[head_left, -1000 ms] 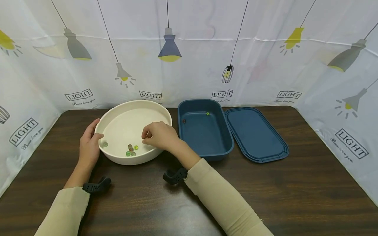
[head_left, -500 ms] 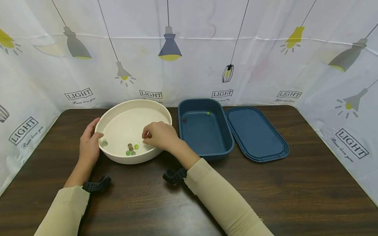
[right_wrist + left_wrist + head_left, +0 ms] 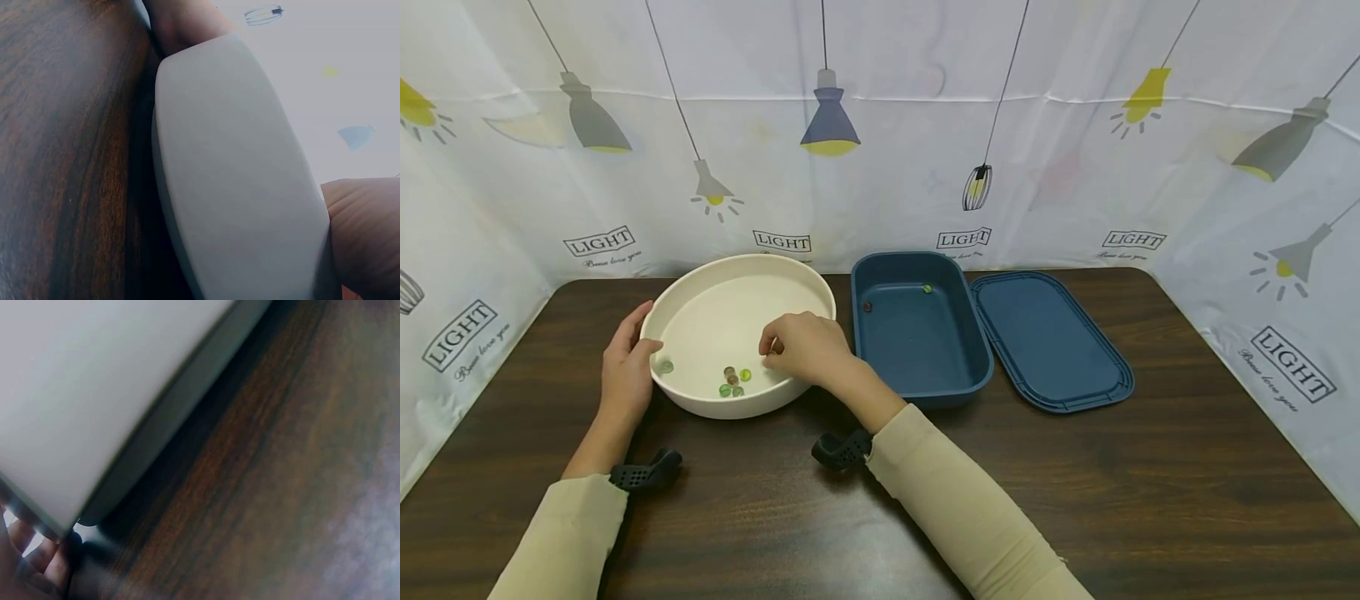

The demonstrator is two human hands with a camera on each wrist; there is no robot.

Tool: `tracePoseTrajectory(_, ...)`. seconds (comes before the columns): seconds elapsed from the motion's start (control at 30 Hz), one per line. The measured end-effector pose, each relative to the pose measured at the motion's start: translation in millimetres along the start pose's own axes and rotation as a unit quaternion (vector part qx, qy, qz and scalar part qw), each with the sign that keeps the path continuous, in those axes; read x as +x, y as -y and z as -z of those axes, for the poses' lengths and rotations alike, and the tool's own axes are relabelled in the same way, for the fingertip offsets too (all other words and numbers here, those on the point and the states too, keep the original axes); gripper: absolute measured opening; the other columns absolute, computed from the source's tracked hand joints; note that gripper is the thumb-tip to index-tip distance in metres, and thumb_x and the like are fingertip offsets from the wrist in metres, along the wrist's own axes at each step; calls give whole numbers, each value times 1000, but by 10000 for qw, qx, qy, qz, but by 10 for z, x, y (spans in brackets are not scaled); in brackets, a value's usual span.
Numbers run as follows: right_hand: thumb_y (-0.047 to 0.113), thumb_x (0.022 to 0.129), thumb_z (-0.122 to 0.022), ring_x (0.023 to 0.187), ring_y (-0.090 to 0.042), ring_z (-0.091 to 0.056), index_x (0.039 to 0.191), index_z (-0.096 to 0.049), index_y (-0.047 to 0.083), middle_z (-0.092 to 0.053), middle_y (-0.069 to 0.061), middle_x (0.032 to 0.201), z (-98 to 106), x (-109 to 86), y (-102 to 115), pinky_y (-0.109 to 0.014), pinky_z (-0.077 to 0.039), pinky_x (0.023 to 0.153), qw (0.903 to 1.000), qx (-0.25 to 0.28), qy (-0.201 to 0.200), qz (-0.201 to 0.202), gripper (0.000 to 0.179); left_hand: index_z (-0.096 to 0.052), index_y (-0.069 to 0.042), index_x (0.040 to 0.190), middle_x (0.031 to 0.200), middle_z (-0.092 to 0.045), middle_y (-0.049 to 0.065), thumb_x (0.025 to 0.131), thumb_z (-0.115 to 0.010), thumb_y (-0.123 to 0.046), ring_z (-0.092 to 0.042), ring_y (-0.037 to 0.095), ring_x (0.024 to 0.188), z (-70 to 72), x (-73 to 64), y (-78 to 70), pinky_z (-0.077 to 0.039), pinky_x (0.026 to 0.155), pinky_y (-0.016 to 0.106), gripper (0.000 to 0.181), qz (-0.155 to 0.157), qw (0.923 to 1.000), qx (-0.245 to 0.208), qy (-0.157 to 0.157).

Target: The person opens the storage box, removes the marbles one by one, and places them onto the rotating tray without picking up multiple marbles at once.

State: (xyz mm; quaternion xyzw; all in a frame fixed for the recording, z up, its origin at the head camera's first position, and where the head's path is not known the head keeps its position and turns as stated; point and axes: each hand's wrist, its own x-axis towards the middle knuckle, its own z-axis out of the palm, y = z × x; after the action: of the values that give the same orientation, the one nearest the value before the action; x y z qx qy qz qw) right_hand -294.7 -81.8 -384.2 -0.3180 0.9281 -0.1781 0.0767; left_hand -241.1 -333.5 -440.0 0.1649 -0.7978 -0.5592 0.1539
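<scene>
A round cream tray (image 3: 741, 321) with a raised wall lies at the table's left. My left hand (image 3: 627, 362) grips its left side, thumb over the rim and fingers along the outer wall. Over the tray's right front, my right hand (image 3: 808, 346) has its fingers curled in, thumb and index tips close together near the tray floor; I cannot tell whether a marble is between them. To its left, several glass marbles (image 3: 732, 380) are bunched, green, yellow-green and brownish. One pale marble (image 3: 666, 366) sits apart near the left thumb.
A deep blue box (image 3: 917, 350) stands right of the tray, with a reddish marble (image 3: 868, 307) and a green marble (image 3: 927, 288) inside. Its blue lid (image 3: 1052, 342) lies flat beside it. A printed white curtain (image 3: 880, 125) closes off the back of the wooden table (image 3: 760, 517).
The right thumb and fingertips shift very slightly over the same spot in the tray. The left hand, tray, marbles, box and lid stay where they were.
</scene>
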Motion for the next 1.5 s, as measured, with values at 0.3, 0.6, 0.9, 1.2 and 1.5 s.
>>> tracePoseTrajectory(0.3, 33, 95, -70, 82, -4, -61, 103, -76, 31, -73, 13, 91, -15, 0, -2, -27, -47, 70, 10000, -35, 75, -33, 11, -34, -19, 159, 165, -35, 4, 100, -36, -11, -41, 18, 144, 2, -16, 8, -38, 107, 14, 59, -40, 10000, 35, 72)
tracePoseTrajectory(0.6, 33, 94, -70, 81, -4, -60, 102, -76, 31, -72, 14, 90, -29, -4, -8, -26, -46, 69, 10000, -74, -6, 10, 10, -33, -19, 159, 166, -34, 4, 101, -35, -12, -40, 19, 145, 1, -12, 12, -38, 109, 16, 59, 4, 9999, 52, 98)
tracePoseTrajectory(0.9, 31, 93, -71, 82, -4, -59, 96, -76, 31, -70, 15, 88, -19, -12, -16, -26, -45, 68, 9999, -91, -87, 66, 6, -34, -17, 159, 164, -36, 3, 100, -36, -8, -41, 20, 145, -5, -5, 18, -38, 105, 13, 60, -89, 9999, -23, 51)
tracePoseTrajectory(1.2, 31, 93, -71, 82, -3, -59, 97, -76, 31, -71, 16, 90, -18, -11, -16, -26, -45, 69, 9999, -99, -91, 102, 6, -33, -17, 159, 164, -37, 5, 100, -35, -7, -41, 22, 145, 4, 9, 28, -38, 96, 4, 60, -66, 10000, -38, 36)
tracePoseTrajectory(1.5, 31, 93, -71, 83, -3, -60, 98, -76, 31, -71, 15, 91, -15, -11, -14, -26, -46, 68, 9998, -141, -74, 115, 7, -34, -18, 159, 164, -37, 4, 100, -35, -7, -41, 20, 145, -5, 14, 24, -38, 102, 9, 60, -27, 10000, -92, 7)
